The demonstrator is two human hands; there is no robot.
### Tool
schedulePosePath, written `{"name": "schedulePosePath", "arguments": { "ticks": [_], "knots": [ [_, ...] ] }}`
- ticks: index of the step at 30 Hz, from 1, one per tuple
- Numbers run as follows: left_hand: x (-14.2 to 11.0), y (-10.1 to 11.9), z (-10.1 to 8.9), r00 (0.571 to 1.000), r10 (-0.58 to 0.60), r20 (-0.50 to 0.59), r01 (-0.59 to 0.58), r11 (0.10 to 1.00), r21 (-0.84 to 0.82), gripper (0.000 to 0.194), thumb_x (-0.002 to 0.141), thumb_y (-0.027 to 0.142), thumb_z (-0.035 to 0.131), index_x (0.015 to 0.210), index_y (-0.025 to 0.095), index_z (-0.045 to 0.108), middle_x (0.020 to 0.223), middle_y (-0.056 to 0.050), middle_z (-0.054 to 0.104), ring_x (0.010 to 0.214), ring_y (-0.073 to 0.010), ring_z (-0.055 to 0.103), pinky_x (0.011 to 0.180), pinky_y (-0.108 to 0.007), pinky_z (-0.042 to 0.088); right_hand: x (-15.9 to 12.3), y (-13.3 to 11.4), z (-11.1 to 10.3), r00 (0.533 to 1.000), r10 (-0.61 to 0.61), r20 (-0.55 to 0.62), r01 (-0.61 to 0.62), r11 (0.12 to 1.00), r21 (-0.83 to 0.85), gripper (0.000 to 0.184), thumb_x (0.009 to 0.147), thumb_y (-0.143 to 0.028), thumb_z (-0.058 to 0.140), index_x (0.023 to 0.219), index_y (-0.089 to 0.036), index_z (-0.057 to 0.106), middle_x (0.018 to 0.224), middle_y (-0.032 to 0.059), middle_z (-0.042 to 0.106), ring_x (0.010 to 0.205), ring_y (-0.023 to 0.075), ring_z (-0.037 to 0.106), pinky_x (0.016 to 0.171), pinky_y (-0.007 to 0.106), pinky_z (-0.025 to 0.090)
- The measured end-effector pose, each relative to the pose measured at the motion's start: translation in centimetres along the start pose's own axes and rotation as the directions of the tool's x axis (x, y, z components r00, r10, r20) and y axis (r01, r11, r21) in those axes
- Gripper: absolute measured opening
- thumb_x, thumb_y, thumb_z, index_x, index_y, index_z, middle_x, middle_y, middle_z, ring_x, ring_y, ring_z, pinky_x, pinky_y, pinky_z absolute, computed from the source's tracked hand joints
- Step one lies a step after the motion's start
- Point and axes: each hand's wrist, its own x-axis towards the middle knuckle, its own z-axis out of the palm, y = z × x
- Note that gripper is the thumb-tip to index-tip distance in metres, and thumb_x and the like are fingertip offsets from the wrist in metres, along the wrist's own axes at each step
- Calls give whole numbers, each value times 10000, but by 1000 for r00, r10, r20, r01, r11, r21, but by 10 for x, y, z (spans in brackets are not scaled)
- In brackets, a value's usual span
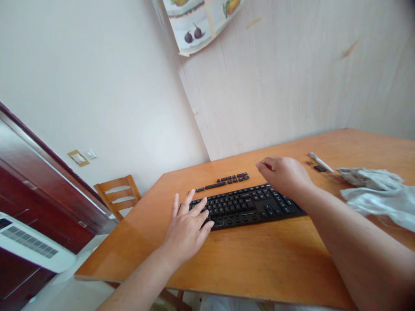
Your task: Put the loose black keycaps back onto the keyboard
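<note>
A black computer keyboard (pixel 243 206) lies on the wooden table, its bottom row towards the far side. My left hand (pixel 188 226) rests with fingers spread on the keyboard's left end. Over the keyboard's right part, near its far edge, is my right hand (pixel 285 175), its fingers curled together. Whatever it pinches, if anything, is hidden. Behind the keyboard, loose black keycaps (pixel 240 179) lie in short rows, among them a long space bar (pixel 210 185).
To the right are a thin pale-handled brush (pixel 320 162), a small black piece (pixel 319 168) and a crumpled grey-white cloth (pixel 382 194). A wooden chair (pixel 118 194) stands beyond the left edge of the wooden table (pixel 259 255). Walls rise behind.
</note>
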Motion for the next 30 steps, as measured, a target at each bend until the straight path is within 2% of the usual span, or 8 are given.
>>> {"name": "schedulePosePath", "arguments": {
  "ticks": [3, 6, 10, 13, 15, 19, 22, 30],
  "knots": [
    [14, -18, 0, 994, -72, -81, 70, 997, -23, 255, 923, 379, 554, 1078, 316, 746, 1361, 0, 625, 1448, -356, 286, 1167, -702, 75, 0, 1, 1, 1000, -7, -11, 7, 1000, 4, 442, 934, -462, 367, 728, -215, 669, 749, 70, 678, 662, 188, 542, 556, 307, 237],
    [38, -40, 10, 987, -120, -102, 111, 990, -89, 259, 918, 378, 559, 1073, 304, 753, 1334, -12, 645, 1423, -344, 333, 1162, -666, 180, 1, 2, 2, 1000, -13, -26, 13, 1000, 8, 429, 935, -448, 374, 723, -212, 662, 766, 67, 684, 670, 183, 547, 562, 305, 238],
    [76, -70, 37, 987, -149, -63, 134, 970, -203, 225, 879, 353, 608, 1009, 274, 775, 1237, -44, 701, 1357, -306, 436, 1139, -573, 310, 0, 1, 2, 999, -9, -40, 10, 1000, 14, 407, 939, -425, 385, 714, -212, 649, 790, 62, 691, 675, 179, 552, 563, 305, 239],
    [104, -84, 60, 993, -120, -7, 114, 963, -245, 218, 870, 341, 611, 985, 253, 774, 1183, -46, 726, 1302, -259, 508, 1147, -510, 323, 0, 0, 0, 998, -19, -58, 20, 1000, 20, 388, 943, -405, 393, 707, -212, 633, 786, 57, 687, 695, 178, 564, 568, 303, 247],
    [120, -90, 75, 994, -105, 31, 110, 959, -261, 204, 859, 325, 616, 967, 254, 773, 1152, -34, 738, 1256, -233, 551, 1157, -481, 312, -1, 0, -1, 997, -25, -69, 27, 999, 28, 377, 944, -390, 398, 703, -211, 625, 777, 52, 681, 706, 175, 570, 575, 300, 255],
    [147, -95, 102, 983, -146, 108, 169, 951, -258, 181, 816, 326, 660, 938, 261, 778, 1151, -37, 736, 1272, -237, 535, 1141, -465, 328, -2, 0, -2, 996, -34, -87, 38, 998, 43, 361, 947, -364, 405, 694, -211, 611, 763, 37, 672, 717, 166, 572, 594, 294, 274],
    [162, -98, 116, 978, -108, 177, 151, 957, -247, 189, 817, 344, 663, 940, 254, 774, 1127, -36, 742, 1263, -220, 543, 1163, -454, 286, -2, 0, -1, 994, -42, -98, 45, 998, 33, 359, 949, -365, 413, 680, -208, 591, 747, 31, 659, 709, 163, 567, 599, 297, 275],
    [183, -103, 129, 963, -87, 254, 144, 965, -218, 200, 768, 396, 702, 922, 290, 775, 1194, -19, 715, 1293, -229, 513, 1168, -443, 266, -3, 2, 1, 991, -62, -117, 65, 998, 27, 366, 963, -375, 412, 687, -209, 585, 747, 25, 657, 717, 164, 571, 603, 302, 271]
  ]
}}
